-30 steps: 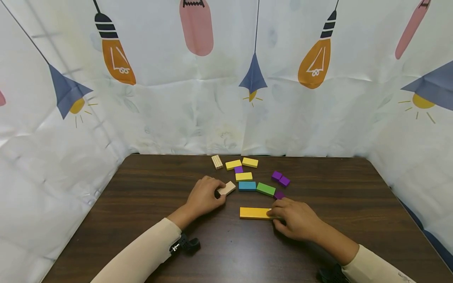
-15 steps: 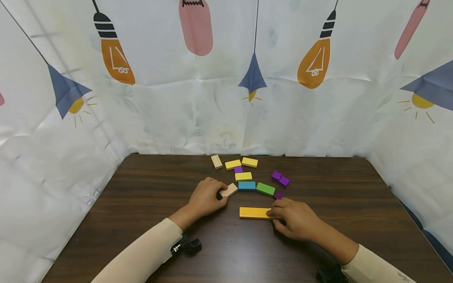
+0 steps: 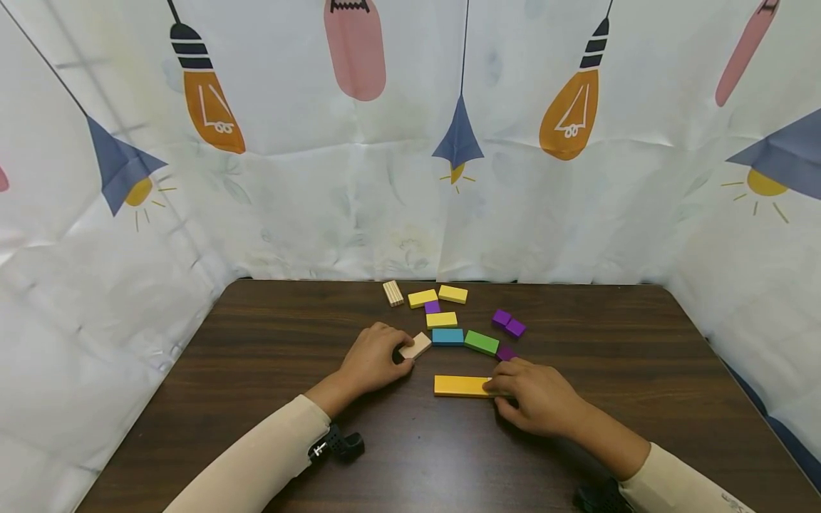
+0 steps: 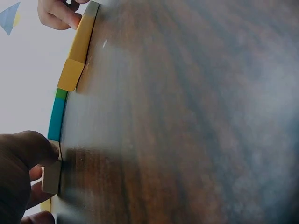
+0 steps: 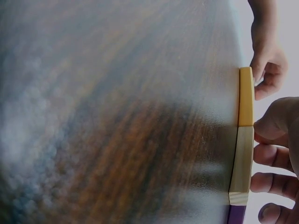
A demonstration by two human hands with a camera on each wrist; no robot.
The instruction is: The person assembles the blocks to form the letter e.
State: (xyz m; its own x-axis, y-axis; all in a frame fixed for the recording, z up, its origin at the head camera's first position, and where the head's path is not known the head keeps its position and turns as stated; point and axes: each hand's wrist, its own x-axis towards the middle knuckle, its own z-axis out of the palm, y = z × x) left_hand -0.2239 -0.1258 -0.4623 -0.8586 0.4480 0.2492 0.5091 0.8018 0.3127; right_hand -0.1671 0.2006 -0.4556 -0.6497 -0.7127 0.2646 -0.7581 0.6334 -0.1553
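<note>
In the head view my left hand [image 3: 375, 360] pinches a pale wooden block [image 3: 417, 346], set at a slant on the table, its far corner right at a blue block [image 3: 447, 337]. Beside the blue one lies a green block [image 3: 481, 343], then a purple block [image 3: 505, 353]. Nearer me is a yellow block [image 3: 460, 386]; the right wrist view shows a plain wooden block [image 5: 240, 161] end to end with it. My right hand [image 3: 535, 395] holds that wooden block by the joint, thumb on the near side, and mostly hides it from above.
Further back lie several yellow blocks [image 3: 441, 320] with a small purple block [image 3: 432, 307] among them, and a bundle of pale sticks [image 3: 393, 293]. Two purple blocks [image 3: 502, 318] stand to the right. A printed curtain [image 3: 410, 214] hangs behind the dark wooden table [image 3: 295, 328].
My left hand has slid the pale wooden block slightly right, up to the blue block, and has since stayed still. The right hand and the other blocks have not moved.
</note>
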